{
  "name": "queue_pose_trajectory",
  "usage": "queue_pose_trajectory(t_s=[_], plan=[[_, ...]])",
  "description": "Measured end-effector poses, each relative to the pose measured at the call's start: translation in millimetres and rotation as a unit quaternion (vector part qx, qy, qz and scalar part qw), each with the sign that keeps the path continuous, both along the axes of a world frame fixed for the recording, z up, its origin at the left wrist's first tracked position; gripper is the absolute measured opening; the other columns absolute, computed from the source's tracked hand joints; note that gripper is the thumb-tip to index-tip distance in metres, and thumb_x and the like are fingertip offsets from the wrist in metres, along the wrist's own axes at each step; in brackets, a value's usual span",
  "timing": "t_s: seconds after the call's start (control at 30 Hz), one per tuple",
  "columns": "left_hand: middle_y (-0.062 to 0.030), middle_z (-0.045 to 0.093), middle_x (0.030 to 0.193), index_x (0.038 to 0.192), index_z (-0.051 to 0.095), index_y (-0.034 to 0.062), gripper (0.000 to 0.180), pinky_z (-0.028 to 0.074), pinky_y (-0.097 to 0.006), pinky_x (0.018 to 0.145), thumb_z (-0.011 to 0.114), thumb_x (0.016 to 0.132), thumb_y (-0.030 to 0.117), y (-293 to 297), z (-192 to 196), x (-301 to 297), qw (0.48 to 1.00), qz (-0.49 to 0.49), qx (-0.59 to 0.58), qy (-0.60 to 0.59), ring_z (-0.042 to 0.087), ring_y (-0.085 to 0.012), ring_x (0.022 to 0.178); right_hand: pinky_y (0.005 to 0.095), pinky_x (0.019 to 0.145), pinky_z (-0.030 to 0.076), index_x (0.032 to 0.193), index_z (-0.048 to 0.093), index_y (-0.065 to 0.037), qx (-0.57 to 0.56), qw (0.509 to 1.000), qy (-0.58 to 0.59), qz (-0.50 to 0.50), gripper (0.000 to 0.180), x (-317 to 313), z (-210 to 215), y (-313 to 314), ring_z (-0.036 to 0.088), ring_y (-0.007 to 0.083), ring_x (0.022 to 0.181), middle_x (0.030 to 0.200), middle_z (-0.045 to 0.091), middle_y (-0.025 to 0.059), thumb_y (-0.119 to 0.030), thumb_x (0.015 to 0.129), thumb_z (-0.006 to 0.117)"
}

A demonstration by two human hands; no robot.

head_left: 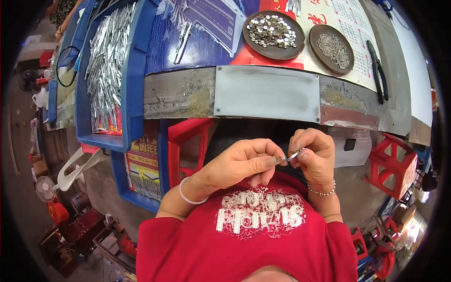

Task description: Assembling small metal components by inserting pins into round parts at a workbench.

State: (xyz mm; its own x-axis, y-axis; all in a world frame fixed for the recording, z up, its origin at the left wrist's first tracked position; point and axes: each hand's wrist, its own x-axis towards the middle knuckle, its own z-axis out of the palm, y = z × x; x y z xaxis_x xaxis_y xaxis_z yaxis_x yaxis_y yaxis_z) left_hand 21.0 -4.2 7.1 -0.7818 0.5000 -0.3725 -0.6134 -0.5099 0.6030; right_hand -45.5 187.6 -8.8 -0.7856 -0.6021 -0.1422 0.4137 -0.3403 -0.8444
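In front of my chest, near the table's front edge, both hands meet at the fingertips. My right hand [315, 154] is closed, pinching a small shiny silver metal piece [295, 153] between thumb and fingers. Thumb and forefinger of my left hand [251, 162] are pressed together right against that piece's lower end. Whether they grip the same piece or another tiny part is too small to tell. Beyond my hands, a brown dish [251, 42] holds many small round silver discs. To its right, a smaller brown dish [314, 52] carries many tiny silver parts.
Slim silver metal strips [110, 61] fill a blue tray [133, 89] at the left. Two narrow metal pieces [183, 43] lie on the blue sheet. Dark-handled pliers [377, 73] rest at right. A pale plate [268, 94] covers the front edge. Red stools [393, 164] flank me.
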Motion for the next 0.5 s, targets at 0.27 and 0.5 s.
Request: queue_pose_trajectory(t_s=[0.27,0.5], plan=[[-0.0001,0.053,0.066,0.102,0.055,0.0016,0.018,0.031,-0.016,0.048,0.049,0.096,0.017,-5.7,-2.2,0.3,0.999,0.003,0.047,-0.017,0.041,-0.0029,0.054,0.0185,0.051,0.041,0.083,0.057,0.002,0.003,1.0,0.005,0.023,0.011,-1.5,-0.3,-6.2,0.05,0.0072,0.058,0.075,0.058,0.0073,-0.005,0.082,0.066],[0.0025,0.049,0.068,0.102,0.054,0.0014,0.016,0.029,-0.016,0.048,0.051,0.095,0.015,-4.2,-7.9,1.5,0.997,0.015,0.056,-0.047,0.039,-0.0029,0.056,0.0203,0.05,0.041,0.082,0.057,0.002,0.036,0.998,0.045,0.016,0.012,-2.4,-1.8,-8.8,0.051,0.0081,0.058,0.074,0.058,0.0067,-0.006,0.081,0.067]])
